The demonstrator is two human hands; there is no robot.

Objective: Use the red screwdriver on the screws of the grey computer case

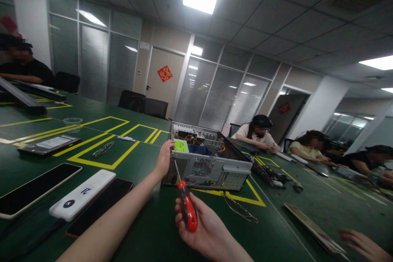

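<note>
An open grey computer case [211, 163] lies on the green table, its inside full of coloured wires. My left hand [165, 159] reaches out and grips the case's near left corner, by a green label. My right hand [202, 229] is closer to me, palm up, fingers curled round the red and black handle of a screwdriver [186, 204]. The screwdriver's metal shaft points up toward the back panel of the case, short of touching it as far as I can see.
On the left lie a white power bank [82, 194], two dark phones [33, 188], a hard drive [49, 144] and a plastic cup [73, 123]. Loose wire [239, 209] and tools [270, 176] lie right of the case. Several people sit at the table; another person's hand [362, 242] is bottom right.
</note>
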